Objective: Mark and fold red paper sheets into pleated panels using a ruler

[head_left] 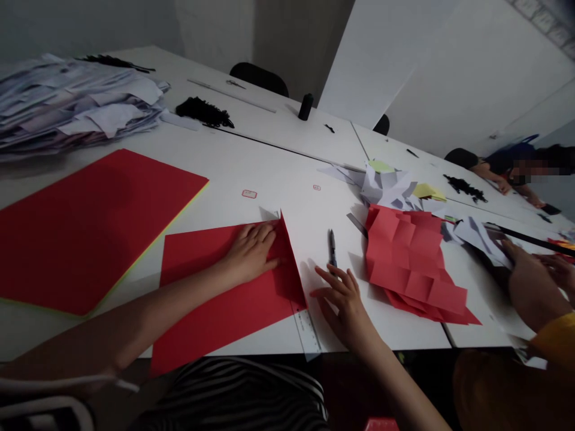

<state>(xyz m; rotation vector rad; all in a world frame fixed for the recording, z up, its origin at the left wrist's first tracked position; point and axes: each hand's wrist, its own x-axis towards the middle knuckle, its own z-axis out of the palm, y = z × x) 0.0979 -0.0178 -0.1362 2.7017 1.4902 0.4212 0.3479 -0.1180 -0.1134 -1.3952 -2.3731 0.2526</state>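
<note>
A sheet of red paper (206, 323) lies on the white table, its near left corner past the table edge. Its right edge stands folded up along a clear ruler (306, 332), which is partly covered by the paper. My left hand (251, 251) lies flat on the sheet near that fold, fingers stretched out. To the right of the fold, my right hand (341, 305) hovers with fingers spread and nothing in them. A dark pen (332, 246) lies just beyond its fingertips.
Left is a stack of red sheets (103, 221) with a yellow edge. Creased red papers (408, 257) and white scraps (389, 187) lie right. Behind are piled papers (99, 108), black cord (204, 112) and a black spool (306, 107). A co-worker's hands (534, 281) work at right; another person sits beyond.
</note>
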